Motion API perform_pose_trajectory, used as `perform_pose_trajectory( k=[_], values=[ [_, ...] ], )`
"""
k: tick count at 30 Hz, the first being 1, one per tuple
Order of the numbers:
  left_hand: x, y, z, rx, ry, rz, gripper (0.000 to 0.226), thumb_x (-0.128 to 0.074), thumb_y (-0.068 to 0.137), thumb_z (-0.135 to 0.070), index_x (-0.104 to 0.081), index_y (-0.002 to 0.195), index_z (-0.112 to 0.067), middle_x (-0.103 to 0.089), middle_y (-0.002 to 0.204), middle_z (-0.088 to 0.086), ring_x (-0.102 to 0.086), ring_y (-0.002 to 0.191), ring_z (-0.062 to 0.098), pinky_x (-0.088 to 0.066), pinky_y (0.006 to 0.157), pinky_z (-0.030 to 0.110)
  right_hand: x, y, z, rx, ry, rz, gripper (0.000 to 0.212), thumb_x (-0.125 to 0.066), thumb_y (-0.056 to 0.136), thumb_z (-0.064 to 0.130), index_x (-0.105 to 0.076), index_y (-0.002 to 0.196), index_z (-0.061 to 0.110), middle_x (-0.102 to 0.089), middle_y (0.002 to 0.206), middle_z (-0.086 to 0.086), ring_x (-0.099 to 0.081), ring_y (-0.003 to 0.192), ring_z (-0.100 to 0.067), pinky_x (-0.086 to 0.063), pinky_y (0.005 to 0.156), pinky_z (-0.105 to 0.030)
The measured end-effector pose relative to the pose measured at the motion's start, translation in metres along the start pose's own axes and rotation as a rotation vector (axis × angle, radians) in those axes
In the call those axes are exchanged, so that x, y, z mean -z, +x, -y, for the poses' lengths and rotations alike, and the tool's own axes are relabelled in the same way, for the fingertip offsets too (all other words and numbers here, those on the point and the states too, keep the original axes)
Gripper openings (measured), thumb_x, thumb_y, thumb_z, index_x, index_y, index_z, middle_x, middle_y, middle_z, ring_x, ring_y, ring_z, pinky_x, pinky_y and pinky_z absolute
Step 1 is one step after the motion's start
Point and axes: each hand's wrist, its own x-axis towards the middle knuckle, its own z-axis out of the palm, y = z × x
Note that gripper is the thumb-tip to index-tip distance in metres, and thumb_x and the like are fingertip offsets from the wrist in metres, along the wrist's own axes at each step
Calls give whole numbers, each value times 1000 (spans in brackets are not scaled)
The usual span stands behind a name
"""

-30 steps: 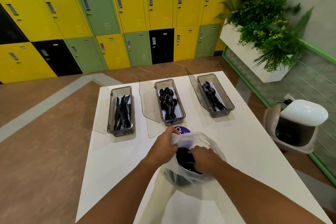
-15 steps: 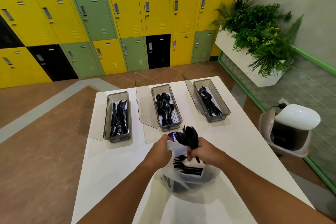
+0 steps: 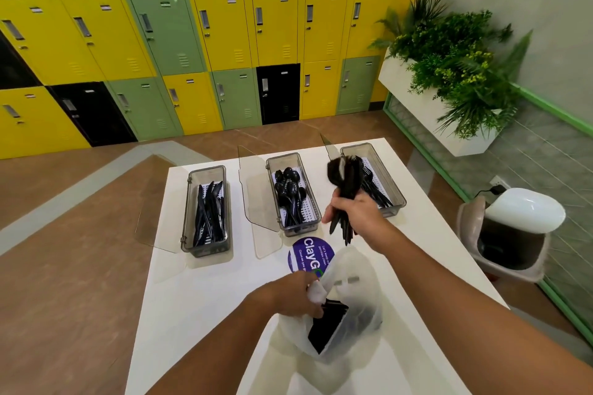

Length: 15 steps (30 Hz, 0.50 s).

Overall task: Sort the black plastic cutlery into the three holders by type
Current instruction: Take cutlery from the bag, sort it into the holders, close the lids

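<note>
Right hand (image 3: 353, 215), fingers curled round a cutlery bundle (image 3: 345, 179) (type blurred) at 1 o'clock between spoon holder (image 3: 298, 228) and fork holder (image 3: 393, 192); left hand (image 3: 285, 297) pinches the plastic bag (image 3: 356, 292) rim at 6 o'clock; advisable: confirm the type, then lay the pieces lengthwise.

A black cutlery bunch (image 3: 345, 184) hangs upright between the spoon holder (image 3: 300, 229) and fork holder (image 3: 394, 191).

The black cutlery bundle (image 3: 346, 181) in the right hand (image 3: 353, 214) is blurring, its type escaping me. That hand is covering the near corner of the right holder (image 3: 390, 181). The white bag (image 3: 361, 279) is half veiling its contents, hiding the fingertips of the left hand (image 3: 284, 297) and overlapping the purple sticker (image 3: 306, 252).
</note>
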Motion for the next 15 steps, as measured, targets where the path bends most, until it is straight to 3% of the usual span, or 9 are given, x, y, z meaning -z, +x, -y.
perform_pose_trajectory(
  k=[3,5,7,10,12,15],
  values=[
    [4,-2,4,8,-31,32,76,-79,60,-63,-56,123,-26,-60,119,-3,-59,108,21,-51,87,34,3,9,7,-3,231,-159,15,-52,101,13,-55,88,7,-64,58,-7,-65,64,-31,-54,82,-42],
    [9,-5,3,-8,-108,-20,90,-79,62,-67,-51,136,-24,-57,130,-4,-55,117,18,-48,94,32,4,12,7,-44,348,-181,9,-53,101,13,-52,93,8,-56,58,-7,-59,53,-29,-55,69,-45],
    [15,-10,-3,-59,-268,-133,82,-77,73,-64,-51,139,-23,-56,133,-5,-54,118,14,-43,93,26,5,11,2,-69,323,-160,11,-53,101,14,-51,92,9,-49,58,-7,-49,47,-24,-51,55,-38],
    [25,-15,-21,-196,-586,-314,58,-60,86,-60,-61,128,-20,-67,116,0,-63,100,13,-49,82,20,1,5,-15,-62,91,-95,17,-55,100,17,-51,85,10,-45,57,-7,-42,43,-20,-42,46,-32],
    [32,-14,-33,-231,-769,-375,60,-55,85,-62,-60,126,-18,-70,114,5,-68,95,14,-55,76,25,-3,1,-26,-47,-70,-31,19,-60,97,22,-54,82,12,-49,55,-5,-44,42,-20,-41,46,-31],
    [39,-6,-47,-234,-1006,-365,51,-64,87,-55,-62,120,-15,-72,111,8,-72,96,21,-59,81,37,-16,-9,-33,3,-279,83,4,-62,92,23,-66,92,21,-64,60,5,-59,49,-9,-46,50,-28]
  ],
)
